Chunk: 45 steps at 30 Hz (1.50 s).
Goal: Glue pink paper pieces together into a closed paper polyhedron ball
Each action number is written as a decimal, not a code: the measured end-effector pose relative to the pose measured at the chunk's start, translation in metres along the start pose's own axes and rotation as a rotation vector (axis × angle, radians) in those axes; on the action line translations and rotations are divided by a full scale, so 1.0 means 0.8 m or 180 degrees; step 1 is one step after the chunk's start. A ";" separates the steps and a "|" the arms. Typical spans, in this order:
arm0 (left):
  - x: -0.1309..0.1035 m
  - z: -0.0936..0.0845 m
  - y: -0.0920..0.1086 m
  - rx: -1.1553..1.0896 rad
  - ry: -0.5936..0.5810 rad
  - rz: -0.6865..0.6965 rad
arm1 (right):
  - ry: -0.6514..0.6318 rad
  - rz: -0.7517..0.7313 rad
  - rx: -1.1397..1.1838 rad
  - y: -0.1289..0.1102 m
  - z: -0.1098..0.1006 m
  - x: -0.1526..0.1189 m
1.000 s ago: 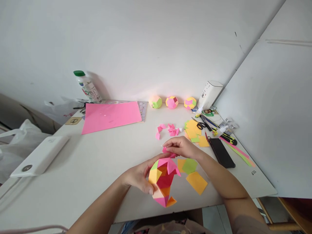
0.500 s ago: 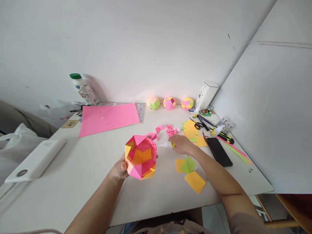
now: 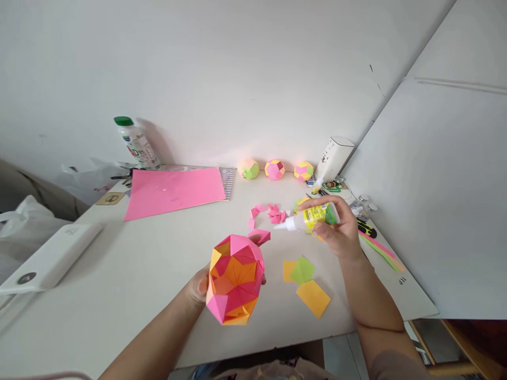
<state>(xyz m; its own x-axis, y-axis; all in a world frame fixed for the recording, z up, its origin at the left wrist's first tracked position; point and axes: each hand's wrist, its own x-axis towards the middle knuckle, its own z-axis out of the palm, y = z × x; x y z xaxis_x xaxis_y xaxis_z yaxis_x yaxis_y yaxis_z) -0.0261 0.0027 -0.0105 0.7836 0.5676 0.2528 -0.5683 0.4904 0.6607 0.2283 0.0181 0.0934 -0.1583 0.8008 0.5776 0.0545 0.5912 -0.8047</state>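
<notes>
Cupped in my left hand [image 3: 200, 285] is a hollow folded-paper ball [image 3: 236, 279], pink and orange, with its opening facing me. A loose pink folded piece [image 3: 260, 236] sticks up at its top, beside my left fingertips. My right hand [image 3: 336, 229] grips a glue bottle [image 3: 317, 215] with a yellow-green label, its white nozzle pointing left above the table. Small pink folded pieces [image 3: 274, 214] lie behind the ball. Orange and green paper squares [image 3: 302, 269] rest on the table to the right of the ball.
Three finished paper balls [image 3: 274, 170] stand along the wall. A pink sheet [image 3: 176, 192] lies at back left, near a green-capped bottle [image 3: 138, 145]. A white power bank [image 3: 53, 258] is at far left. At right are a cutter [image 3: 366, 228] and paper strips [image 3: 382, 250].
My right hand has lifted the glue bottle off the table and moved it right. My left hand has brought the paper ball slightly nearer and tilted it.
</notes>
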 end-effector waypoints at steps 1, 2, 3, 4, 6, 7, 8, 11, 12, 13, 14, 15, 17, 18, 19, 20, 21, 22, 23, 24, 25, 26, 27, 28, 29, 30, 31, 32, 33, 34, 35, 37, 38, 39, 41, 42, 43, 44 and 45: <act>0.001 0.003 -0.001 -0.0011 0.0059 0.0001 | -0.0088 -0.0043 -0.0037 -0.002 0.003 -0.003; 0.003 0.005 -0.001 -0.0033 0.0143 0.0009 | -0.0176 -0.0081 -0.0115 -0.002 0.007 -0.005; 0.004 0.007 -0.001 -0.0057 0.0211 0.0037 | -0.0244 -0.0115 -0.0223 -0.002 0.009 -0.007; 0.005 0.008 0.000 -0.0084 0.0247 0.0053 | -0.0294 -0.0152 -0.0340 -0.001 0.012 -0.008; 0.005 0.009 0.004 -0.0101 0.0279 0.0032 | -0.0340 -0.0213 -0.0543 0.000 0.015 -0.008; 0.005 0.010 0.007 -0.0084 0.0285 -0.0030 | -0.0338 -0.0229 -0.0613 0.001 0.016 -0.008; 0.005 0.010 0.009 -0.0058 0.0293 -0.0082 | -0.0327 -0.0237 -0.0661 0.001 0.017 -0.007; 0.004 0.010 0.014 0.0010 0.0304 -0.0151 | -0.0287 -0.0228 -0.0741 0.000 0.017 -0.006; 0.003 0.010 0.014 0.0026 0.0309 -0.0142 | -0.0281 -0.0209 -0.0762 0.000 0.017 -0.006; 0.003 0.011 0.014 0.0034 0.0326 -0.0138 | -0.0280 -0.0185 -0.0781 0.000 0.017 -0.006; 0.003 0.011 0.013 0.0034 0.0344 -0.0140 | -0.0277 -0.0159 -0.0794 0.000 0.017 -0.006; 0.003 0.011 0.013 0.0026 0.0359 -0.0146 | -0.0276 -0.0133 -0.0798 0.001 0.017 -0.006; 0.003 0.011 0.010 -0.0008 0.0376 -0.0133 | -0.0282 -0.0095 -0.0774 0.002 0.018 -0.007; 0.003 0.010 0.009 -0.0030 0.0372 -0.0113 | -0.0292 -0.0078 -0.0741 0.003 0.018 -0.007; 0.003 0.009 0.008 -0.0043 0.0355 -0.0095 | -0.0310 -0.0047 -0.0693 0.004 0.019 -0.007; 0.003 0.008 0.008 -0.0046 0.0341 -0.0082 | -0.0335 -0.0007 -0.0630 0.005 0.020 -0.007; 0.003 0.007 0.007 -0.0042 0.0323 -0.0069 | -0.0363 0.0031 -0.0559 0.006 0.021 -0.008; 0.003 0.006 0.007 -0.0031 0.0303 -0.0055 | -0.0391 0.0062 -0.0489 0.007 0.022 -0.008; 0.003 0.006 0.007 -0.0013 0.0282 -0.0047 | -0.0413 0.0078 -0.0435 0.008 0.022 -0.008; 0.003 0.006 0.007 0.0011 0.0264 -0.0045 | -0.0424 0.0078 -0.0407 0.008 0.022 -0.007; 0.003 0.006 0.008 0.0034 0.0263 -0.0049 | -0.0417 0.0060 -0.0409 0.008 0.022 -0.007; 0.003 0.007 0.008 0.0052 0.0264 -0.0051 | -0.0392 0.0033 -0.0435 0.007 0.021 -0.007; 0.004 0.008 0.009 0.0068 0.0264 -0.0057 | -0.0355 0.0007 -0.0469 0.007 0.020 -0.006; 0.004 0.009 0.010 0.0085 0.0268 -0.0064 | -0.0314 -0.0017 -0.0499 0.006 0.019 -0.006; 0.004 0.010 0.011 0.0097 0.0278 -0.0063 | -0.0277 -0.0035 -0.0516 0.006 0.019 -0.006; 0.004 0.011 0.012 0.0098 0.0293 -0.0053 | -0.0255 -0.0048 -0.0512 0.006 0.018 -0.006; 0.004 0.011 0.012 0.0089 0.0310 -0.0048 | -0.0254 -0.0049 -0.0484 0.006 0.018 -0.006; 0.004 0.011 0.013 0.0074 0.0325 -0.0053 | -0.0273 -0.0030 -0.0442 0.007 0.019 -0.006; 0.004 0.011 0.013 0.0055 0.0346 -0.0075 | -0.0300 0.0001 -0.0397 0.007 0.020 -0.007; 0.004 0.010 0.012 0.0037 0.0357 -0.0100 | -0.0328 0.0044 -0.0359 0.007 0.020 -0.007; 0.004 0.009 0.012 0.0026 0.0359 -0.0118 | -0.0354 0.0092 -0.0330 0.008 0.021 -0.008; 0.004 0.007 0.010 0.0032 0.0358 -0.0099 | -0.0384 0.0163 -0.0302 0.008 0.022 -0.008; 0.005 0.007 0.009 0.0035 0.0362 -0.0062 | -0.0386 0.0173 -0.0298 0.009 0.022 -0.008; 0.005 0.006 0.008 0.0038 0.0367 -0.0010 | -0.0375 0.0161 -0.0296 0.009 0.021 -0.008; 0.006 0.005 0.006 0.0069 0.0389 0.0068 | -0.0319 0.0119 -0.0306 0.009 0.020 -0.007; 0.006 0.005 0.005 0.0096 0.0391 0.0082 | -0.0283 0.0106 -0.0318 0.009 0.019 -0.006; 0.006 0.004 0.005 0.0124 0.0384 0.0081 | -0.0255 0.0106 -0.0337 0.009 0.019 -0.006; 0.005 0.002 0.005 0.0140 0.0366 0.0064 | -0.0243 0.0118 -0.0354 0.009 0.019 -0.006; 0.005 0.001 0.004 0.0137 0.0324 0.0044 | -0.0245 0.0134 -0.0367 0.009 0.020 -0.006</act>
<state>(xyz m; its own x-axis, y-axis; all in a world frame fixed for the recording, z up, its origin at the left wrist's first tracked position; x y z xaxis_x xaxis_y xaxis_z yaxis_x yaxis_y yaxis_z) -0.0251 0.0061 -0.0070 0.7450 0.6393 0.1904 -0.5658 0.4544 0.6881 0.2138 0.0168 0.0824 -0.2283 0.8181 0.5278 0.1750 0.5678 -0.8044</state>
